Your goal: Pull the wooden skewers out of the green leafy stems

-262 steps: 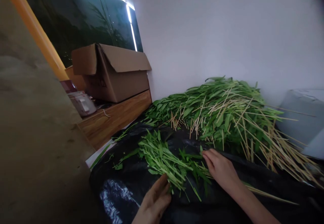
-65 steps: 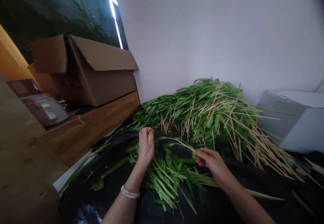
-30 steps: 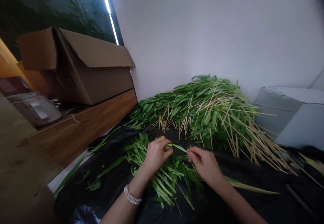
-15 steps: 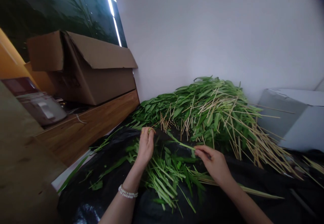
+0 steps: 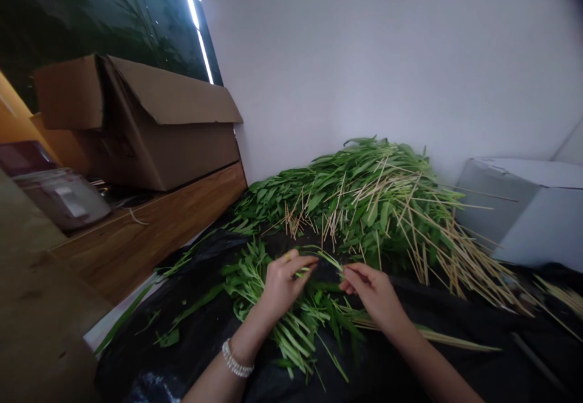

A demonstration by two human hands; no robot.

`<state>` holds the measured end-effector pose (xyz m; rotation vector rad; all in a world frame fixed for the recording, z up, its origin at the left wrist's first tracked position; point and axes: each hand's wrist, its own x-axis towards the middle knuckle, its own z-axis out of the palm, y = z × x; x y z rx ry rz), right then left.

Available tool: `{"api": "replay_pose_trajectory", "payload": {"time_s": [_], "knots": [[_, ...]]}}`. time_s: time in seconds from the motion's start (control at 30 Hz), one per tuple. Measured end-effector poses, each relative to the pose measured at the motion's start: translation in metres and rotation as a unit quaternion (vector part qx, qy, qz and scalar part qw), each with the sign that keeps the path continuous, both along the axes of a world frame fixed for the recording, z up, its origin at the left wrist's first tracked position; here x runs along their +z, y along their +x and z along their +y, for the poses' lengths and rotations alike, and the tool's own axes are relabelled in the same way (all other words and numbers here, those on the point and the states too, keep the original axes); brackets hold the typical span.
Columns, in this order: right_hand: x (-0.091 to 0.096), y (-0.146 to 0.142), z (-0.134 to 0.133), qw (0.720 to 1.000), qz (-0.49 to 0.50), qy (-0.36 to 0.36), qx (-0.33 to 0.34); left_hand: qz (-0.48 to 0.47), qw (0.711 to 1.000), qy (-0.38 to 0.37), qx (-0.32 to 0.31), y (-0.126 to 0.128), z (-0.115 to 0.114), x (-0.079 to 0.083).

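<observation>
At the left a cardboard box (image 5: 186,154) stands on a wooden ledge (image 5: 177,212), and beside it a black plastic sheet (image 5: 200,339) spreads out. The left hand (image 5: 282,281), fingers curled toward the thumb, hovers over a loose bunch of greens (image 5: 291,339) on that sheet; whether it grips anything is unclear. Next, a thin green stem (image 5: 331,260) is pinched in the right hand (image 5: 371,291), in front of a leafy heap (image 5: 364,187), with a pale box (image 5: 546,221) farther right.
</observation>
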<state>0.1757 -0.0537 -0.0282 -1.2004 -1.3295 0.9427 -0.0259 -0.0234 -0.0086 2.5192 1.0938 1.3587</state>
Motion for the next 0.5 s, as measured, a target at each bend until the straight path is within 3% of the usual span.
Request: {"api": "replay_pose_trajectory", "payload": {"time_s": [0.2, 0.5], "knots": [[0.0031, -0.0054, -0.0024, 0.997, 0.04, -0.039, 0.047, 0.136, 0.989, 0.054, 0.022, 0.0021, 0.002, -0.0115], [0.0068, -0.0081, -0.0061, 0.985, 0.084, -0.112, 0.105, 0.222, 0.971, 0.081, 0.024, 0.0052, -0.0022, -0.0063]]}}
